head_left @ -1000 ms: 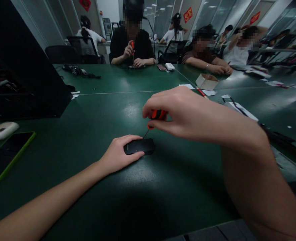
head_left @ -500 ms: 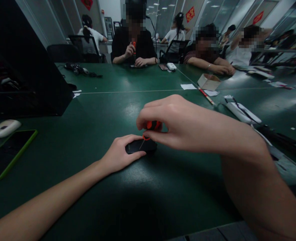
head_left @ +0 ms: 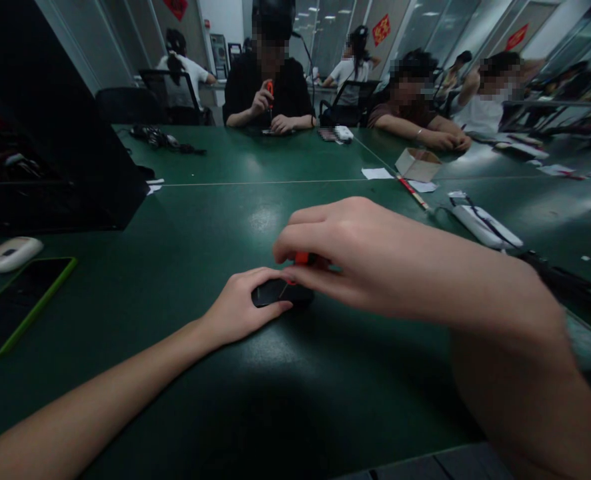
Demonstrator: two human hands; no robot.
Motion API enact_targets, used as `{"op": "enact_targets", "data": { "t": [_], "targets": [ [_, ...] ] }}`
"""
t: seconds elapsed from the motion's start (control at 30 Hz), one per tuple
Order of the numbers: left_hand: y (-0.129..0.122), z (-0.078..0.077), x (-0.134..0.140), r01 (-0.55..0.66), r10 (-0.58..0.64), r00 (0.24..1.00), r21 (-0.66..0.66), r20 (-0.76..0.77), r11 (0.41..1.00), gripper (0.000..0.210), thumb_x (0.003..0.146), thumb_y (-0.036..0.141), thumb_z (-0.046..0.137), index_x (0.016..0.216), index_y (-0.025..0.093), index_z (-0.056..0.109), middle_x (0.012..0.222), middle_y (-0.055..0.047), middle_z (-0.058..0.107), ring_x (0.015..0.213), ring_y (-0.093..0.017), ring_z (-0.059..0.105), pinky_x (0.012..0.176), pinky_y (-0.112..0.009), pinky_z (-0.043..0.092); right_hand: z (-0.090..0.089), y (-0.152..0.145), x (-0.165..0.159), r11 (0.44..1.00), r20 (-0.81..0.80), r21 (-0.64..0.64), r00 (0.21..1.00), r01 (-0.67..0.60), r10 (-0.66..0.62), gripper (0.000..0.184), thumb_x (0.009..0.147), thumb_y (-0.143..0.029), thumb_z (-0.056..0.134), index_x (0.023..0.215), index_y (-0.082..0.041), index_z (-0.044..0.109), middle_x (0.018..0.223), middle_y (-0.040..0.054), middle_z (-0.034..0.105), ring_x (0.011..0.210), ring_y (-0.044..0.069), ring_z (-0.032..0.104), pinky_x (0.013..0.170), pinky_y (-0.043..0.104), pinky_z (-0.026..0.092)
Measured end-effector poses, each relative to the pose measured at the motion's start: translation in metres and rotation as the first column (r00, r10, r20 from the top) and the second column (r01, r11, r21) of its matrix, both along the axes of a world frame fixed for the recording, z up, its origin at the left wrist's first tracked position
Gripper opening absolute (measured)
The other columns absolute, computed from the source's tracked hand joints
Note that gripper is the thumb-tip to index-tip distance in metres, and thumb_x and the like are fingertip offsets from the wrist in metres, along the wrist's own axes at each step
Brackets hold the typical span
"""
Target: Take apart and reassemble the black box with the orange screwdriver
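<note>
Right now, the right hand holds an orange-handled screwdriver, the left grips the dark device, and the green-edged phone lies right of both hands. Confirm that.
Wrong side: in the head view, the green-edged phone lies left of the left hand and the right hand. The orange-handled screwdriver and dark device are held as you say.

Holding a black device point(head_left: 266, 295) on the green table point(head_left: 175, 280) with the left hand point(head_left: 238, 303), along its two long edges. Gripping an orange screwdriver point(head_left: 301, 258) in the right hand point(head_left: 345, 250), with the shaft slanting down over the device. Showing a phone point(head_left: 18, 303) near a white case point(head_left: 9, 255) at far left, a paper box point(head_left: 418, 165) beyond the right hand, and a person point(head_left: 295, 90) across the table, holding another orange tool point(head_left: 270, 95).
</note>
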State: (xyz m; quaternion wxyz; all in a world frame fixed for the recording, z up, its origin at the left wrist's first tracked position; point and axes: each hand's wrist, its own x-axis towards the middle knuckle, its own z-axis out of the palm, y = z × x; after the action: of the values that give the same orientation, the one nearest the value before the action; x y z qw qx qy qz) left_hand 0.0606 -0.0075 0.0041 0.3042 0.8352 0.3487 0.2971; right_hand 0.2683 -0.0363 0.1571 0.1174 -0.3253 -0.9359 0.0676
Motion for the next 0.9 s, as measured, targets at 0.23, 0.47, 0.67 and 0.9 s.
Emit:
{"op": "enact_targets", "data": {
  "t": [0.23,0.47,0.67,0.9],
  "targets": [
    [-0.0026,0.0025,-0.0007,0.034,-0.033,0.999,0.058,-0.013,0.998,0.031,0.09,0.031,0.072,0.119,0.022,0.068,0.119,-0.007,0.073,0.109,-0.026,0.068,0.1,-0.04,0.052,-0.0017,-0.0023,0.0054,0.998,0.044,0.022,0.997,0.06,-0.061,0.009,0.09,-0.015,0.063,0.095,-0.015,0.071,0.1,0.0076,0.067,0.079,0.014,0.057,0.067,0.026,0.035],
    [-0.0046,0.0038,-0.0008,0.025,-0.02,0.999,0.122,-0.048,0.992,0.032,0.089,0.031,0.068,0.12,0.02,0.066,0.121,-0.01,0.071,0.112,-0.028,0.067,0.1,-0.042,0.053,-0.0015,-0.0047,0.003,0.996,0.101,-0.019,0.991,0.086,-0.084,0.014,0.089,-0.009,0.059,0.088,-0.014,0.072,0.084,0.0049,0.065,0.071,0.012,0.055,0.064,0.026,0.033],
    [-0.0021,0.0021,-0.0008,0.053,-0.05,0.998,0.086,-0.039,0.995,0.029,0.089,0.031,0.072,0.117,0.022,0.068,0.117,-0.007,0.073,0.107,-0.026,0.068,0.097,-0.038,0.053,-0.006,-0.0046,0.0045,0.997,0.12,0.026,0.99,0.076,-0.079,0.011,0.089,-0.011,0.063,0.089,-0.015,0.072,0.087,0.0057,0.067,0.071,0.013,0.056,0.064,0.027,0.034],
    [0.0006,-0.0031,-0.0014,0.049,-0.046,0.998,0.071,-0.042,0.996,0.033,0.09,0.034,0.073,0.121,0.023,0.069,0.116,-0.007,0.074,0.106,-0.026,0.069,0.096,-0.039,0.054,-0.0075,-0.0064,0.002,0.996,0.163,0.05,0.983,0.071,-0.079,0.015,0.089,-0.009,0.061,0.082,-0.016,0.072,0.076,0.0038,0.066,0.063,0.012,0.053,0.061,0.028,0.032]
  ]
}}
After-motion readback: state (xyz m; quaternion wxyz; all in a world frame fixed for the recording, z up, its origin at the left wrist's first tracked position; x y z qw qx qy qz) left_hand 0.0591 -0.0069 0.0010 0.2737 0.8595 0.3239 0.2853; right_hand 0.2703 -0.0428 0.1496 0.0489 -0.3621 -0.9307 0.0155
